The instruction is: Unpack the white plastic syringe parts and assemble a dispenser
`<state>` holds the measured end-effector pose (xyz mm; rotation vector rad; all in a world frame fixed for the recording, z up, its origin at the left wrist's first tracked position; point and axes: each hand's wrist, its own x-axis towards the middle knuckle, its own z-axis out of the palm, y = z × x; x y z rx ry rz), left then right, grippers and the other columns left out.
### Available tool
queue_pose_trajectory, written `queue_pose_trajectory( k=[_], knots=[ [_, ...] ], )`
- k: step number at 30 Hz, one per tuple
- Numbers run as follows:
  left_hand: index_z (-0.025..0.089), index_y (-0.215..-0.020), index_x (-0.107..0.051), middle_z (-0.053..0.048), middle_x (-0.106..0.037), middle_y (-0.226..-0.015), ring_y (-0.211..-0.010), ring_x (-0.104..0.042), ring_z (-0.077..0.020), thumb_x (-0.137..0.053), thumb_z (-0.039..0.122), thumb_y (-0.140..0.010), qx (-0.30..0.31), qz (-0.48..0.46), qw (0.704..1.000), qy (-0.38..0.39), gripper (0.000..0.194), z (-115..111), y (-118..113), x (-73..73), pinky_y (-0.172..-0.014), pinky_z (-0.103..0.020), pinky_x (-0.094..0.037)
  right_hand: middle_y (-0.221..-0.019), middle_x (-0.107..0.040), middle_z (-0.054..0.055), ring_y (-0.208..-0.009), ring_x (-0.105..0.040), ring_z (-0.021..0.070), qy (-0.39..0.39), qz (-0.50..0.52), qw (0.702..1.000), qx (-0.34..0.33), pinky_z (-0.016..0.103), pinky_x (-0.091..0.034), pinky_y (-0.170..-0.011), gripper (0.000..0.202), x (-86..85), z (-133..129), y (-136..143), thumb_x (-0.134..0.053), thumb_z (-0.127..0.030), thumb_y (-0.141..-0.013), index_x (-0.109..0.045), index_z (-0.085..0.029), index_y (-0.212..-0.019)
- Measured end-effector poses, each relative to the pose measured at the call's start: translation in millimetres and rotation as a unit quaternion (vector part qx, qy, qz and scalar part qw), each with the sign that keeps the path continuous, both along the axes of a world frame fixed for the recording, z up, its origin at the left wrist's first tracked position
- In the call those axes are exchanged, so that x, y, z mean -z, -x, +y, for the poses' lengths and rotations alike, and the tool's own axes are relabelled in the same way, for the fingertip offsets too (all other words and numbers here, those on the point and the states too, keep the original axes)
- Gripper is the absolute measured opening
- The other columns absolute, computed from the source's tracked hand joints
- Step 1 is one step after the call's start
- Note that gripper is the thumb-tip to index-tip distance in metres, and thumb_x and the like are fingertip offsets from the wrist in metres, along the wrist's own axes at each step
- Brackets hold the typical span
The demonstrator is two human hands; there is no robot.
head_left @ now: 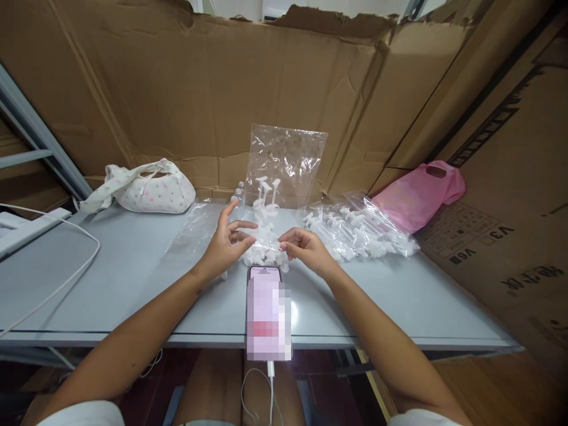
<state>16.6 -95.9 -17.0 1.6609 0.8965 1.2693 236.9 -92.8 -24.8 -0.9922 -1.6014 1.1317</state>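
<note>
A clear plastic bag [288, 154] stands upright at the back of the table, with several white stemmed plastic pieces [265, 188] in or in front of it. In front of that lies a heap of small white plastic parts [265, 257]. My left hand [225, 241] hovers at the heap's left side, fingers apart, forefinger raised, holding nothing visible. At the right side, my right hand [306, 247] has thumb and forefinger pinched together. Whatever sits in that pinch is too small to make out. A phone [264, 307] on a cable lies between my forearms, its screen blurred.
Filled clear bags of white parts [355, 231] lie on the right, beside a pink plastic bag [412, 195]. On the left are a flat clear bag [193, 231], a white patterned pouch [155, 189] and a power strip [33, 231]. Cardboard [213, 89] walls the back.
</note>
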Motion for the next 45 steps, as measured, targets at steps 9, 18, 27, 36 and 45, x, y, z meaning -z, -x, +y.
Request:
queue_pose_trajectory(
  k=[9,18,27,36,45],
  knots=[
    [0.027,-0.146,-0.016,0.004,-0.06,-0.075,-0.076,-0.059,-0.0127,-0.068,0.02,-0.077,-0.03,-0.026,0.999,0.007,0.087,-8,-12,2.0,-0.081,-0.032,-0.047,-0.078,-0.064,0.001,-0.067,-0.06,0.013,-0.042,-0.009,0.999,0.013,0.028,-0.048,-0.064,0.024,1.6,-7,11,-0.071,-0.04,-0.074,-0.064,-0.019,-0.081],
    [0.028,-0.141,-0.031,0.001,-0.062,-0.081,-0.08,-0.058,-0.0139,-0.063,0.023,-0.081,-0.026,0.002,0.999,-0.036,0.068,-6,-8,-2.5,-0.08,-0.031,-0.044,-0.051,-0.057,-0.004,-0.042,-0.053,0.0096,0.003,0.037,0.999,-0.001,0.023,-0.04,-0.042,0.03,-0.2,-5,10,-0.074,-0.045,-0.069,-0.065,-0.017,-0.077],
    [0.024,-0.136,-0.04,-0.003,-0.068,-0.086,-0.056,-0.047,-0.0084,-0.055,0.03,-0.087,0.002,-0.032,0.999,-0.008,0.051,-1,-2,-2.2,-0.057,-0.024,-0.042,-0.065,-0.064,-0.002,-0.044,-0.052,0.0076,-0.015,0.05,0.999,-0.006,0.023,-0.045,-0.043,0.034,-4.3,-7,7,-0.079,-0.045,-0.063,-0.066,-0.019,-0.08],
    [0.025,-0.137,-0.038,-0.004,-0.069,-0.088,-0.08,-0.061,-0.0153,-0.054,0.027,-0.087,-0.031,0.042,0.998,-0.033,0.053,1,11,-7.4,-0.077,-0.031,-0.047,-0.077,-0.069,0.003,-0.05,-0.056,0.0091,-0.032,0.037,0.999,0.021,0.025,-0.04,-0.048,0.034,-4.2,-2,-5,-0.065,-0.052,-0.077,-0.066,-0.018,-0.079],
    [0.022,-0.134,-0.036,-0.002,-0.063,-0.087,-0.077,-0.06,-0.0133,-0.06,0.026,-0.082,-0.092,-0.04,0.993,-0.058,0.057,11,15,-11.5,-0.077,-0.032,-0.05,-0.072,-0.068,0.004,-0.054,-0.059,0.011,-0.014,-0.02,0.999,-0.038,0.025,-0.04,-0.05,0.034,-2.0,-7,1,-0.062,-0.05,-0.08,-0.069,-0.017,-0.082]
  ],
)
